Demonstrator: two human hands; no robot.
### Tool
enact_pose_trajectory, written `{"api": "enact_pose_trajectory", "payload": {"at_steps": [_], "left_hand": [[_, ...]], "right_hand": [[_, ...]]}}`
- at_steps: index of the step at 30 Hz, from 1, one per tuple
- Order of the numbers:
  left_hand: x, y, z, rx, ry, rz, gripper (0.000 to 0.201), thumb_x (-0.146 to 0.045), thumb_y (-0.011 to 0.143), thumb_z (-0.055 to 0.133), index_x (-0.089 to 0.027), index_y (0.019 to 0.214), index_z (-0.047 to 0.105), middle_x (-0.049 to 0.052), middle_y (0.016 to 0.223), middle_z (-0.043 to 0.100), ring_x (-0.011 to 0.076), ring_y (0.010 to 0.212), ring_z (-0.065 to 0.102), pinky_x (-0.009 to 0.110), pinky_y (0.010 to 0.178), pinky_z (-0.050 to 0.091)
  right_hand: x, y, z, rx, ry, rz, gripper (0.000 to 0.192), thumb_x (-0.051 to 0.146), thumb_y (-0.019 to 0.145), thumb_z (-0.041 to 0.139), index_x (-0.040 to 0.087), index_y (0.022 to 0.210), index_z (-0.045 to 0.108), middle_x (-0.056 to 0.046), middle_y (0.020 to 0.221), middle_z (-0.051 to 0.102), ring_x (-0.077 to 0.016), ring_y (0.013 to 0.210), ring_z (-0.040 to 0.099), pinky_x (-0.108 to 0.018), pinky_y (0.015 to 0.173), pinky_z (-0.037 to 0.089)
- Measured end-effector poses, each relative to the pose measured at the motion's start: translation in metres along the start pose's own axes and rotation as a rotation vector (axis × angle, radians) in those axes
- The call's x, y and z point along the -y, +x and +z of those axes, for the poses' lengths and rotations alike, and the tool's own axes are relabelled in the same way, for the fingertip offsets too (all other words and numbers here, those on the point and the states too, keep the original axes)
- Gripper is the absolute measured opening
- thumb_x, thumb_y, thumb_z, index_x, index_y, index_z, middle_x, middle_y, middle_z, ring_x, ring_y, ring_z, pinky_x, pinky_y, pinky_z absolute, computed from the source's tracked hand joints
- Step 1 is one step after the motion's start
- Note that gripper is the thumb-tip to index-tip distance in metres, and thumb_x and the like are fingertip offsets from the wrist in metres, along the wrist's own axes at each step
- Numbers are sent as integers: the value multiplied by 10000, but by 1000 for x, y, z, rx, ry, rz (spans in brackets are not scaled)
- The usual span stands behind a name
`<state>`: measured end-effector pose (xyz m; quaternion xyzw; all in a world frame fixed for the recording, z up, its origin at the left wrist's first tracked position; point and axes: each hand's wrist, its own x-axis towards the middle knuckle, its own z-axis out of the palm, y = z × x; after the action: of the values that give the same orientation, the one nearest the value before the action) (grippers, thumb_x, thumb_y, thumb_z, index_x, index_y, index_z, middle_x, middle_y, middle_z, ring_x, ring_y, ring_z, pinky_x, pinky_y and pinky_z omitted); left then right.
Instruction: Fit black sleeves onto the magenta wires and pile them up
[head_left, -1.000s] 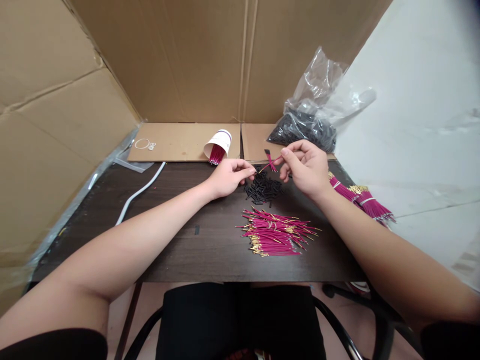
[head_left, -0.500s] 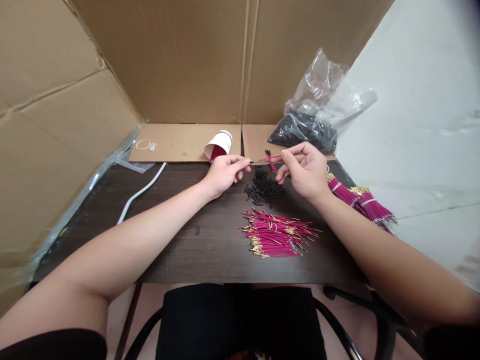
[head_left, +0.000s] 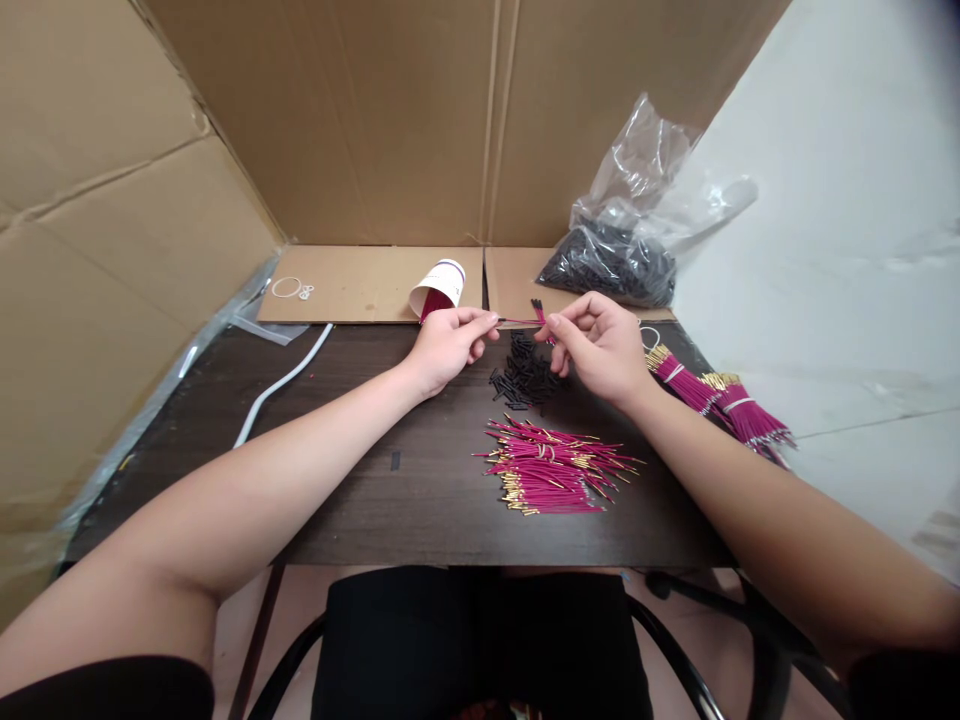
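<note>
My left hand (head_left: 450, 345) pinches a small black sleeve (head_left: 501, 320) between thumb and forefinger. A thin magenta wire (head_left: 523, 322) runs from that sleeve to my right hand (head_left: 600, 345), whose thumb and fingertips are closed on it. The wire's left end meets the sleeve; how deep it sits inside I cannot tell. Just below my hands lies a pile of loose black sleeves (head_left: 521, 375). Nearer to me is a heap of magenta wires (head_left: 555, 465) with gold-coloured ends, part of it banded. Behind my right fingertips, several magenta wires with black ends (head_left: 537, 305) lie together.
A white paper cup (head_left: 444, 280) with magenta wires lies on its side on a cardboard strip (head_left: 360, 285). A clear bag of black pieces (head_left: 615, 260) stands back right. Banded wire bundles (head_left: 739, 405) lie at the right edge. A white cable (head_left: 281, 385) crosses the left side.
My right hand has moved left with the wire, bringing its end up to the black sleeve. My left hand has barely shifted.
</note>
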<state>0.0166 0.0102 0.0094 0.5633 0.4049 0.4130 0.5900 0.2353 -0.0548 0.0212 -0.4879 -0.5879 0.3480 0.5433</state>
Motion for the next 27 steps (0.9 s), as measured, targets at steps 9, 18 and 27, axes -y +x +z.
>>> {"api": "enact_pose_trajectory", "payload": {"at_steps": [9, 18, 27], "left_hand": [[2, -2, 0, 22, 81, 7, 195, -282, 1047, 732, -155, 902, 764, 55, 812, 704, 83, 576, 484, 277, 553, 341], [0, -5, 1, 46, 142, 36, 191, -272, 1039, 747, -144, 899, 768, 61, 828, 726, 81, 570, 501, 270, 550, 364], [1, -4, 2, 77, 191, 24, 26, -147, 1002, 744, -134, 1001, 766, 42, 804, 711, 94, 601, 544, 266, 584, 416]], "right_hand": [[-8, 5, -11, 70, -219, 23, 361, 555, 924, 819, 199, 939, 757, -78, 796, 788, -155, 547, 622, -309, 488, 466], [-10, 3, -17, 198, -446, -133, 257, 465, 987, 735, 225, 971, 829, -33, 787, 755, -170, 619, 574, -354, 630, 465], [-25, 22, -31, -76, -617, -101, 248, 447, 896, 746, 214, 853, 819, -51, 727, 715, -211, 654, 606, -384, 714, 506]]}}
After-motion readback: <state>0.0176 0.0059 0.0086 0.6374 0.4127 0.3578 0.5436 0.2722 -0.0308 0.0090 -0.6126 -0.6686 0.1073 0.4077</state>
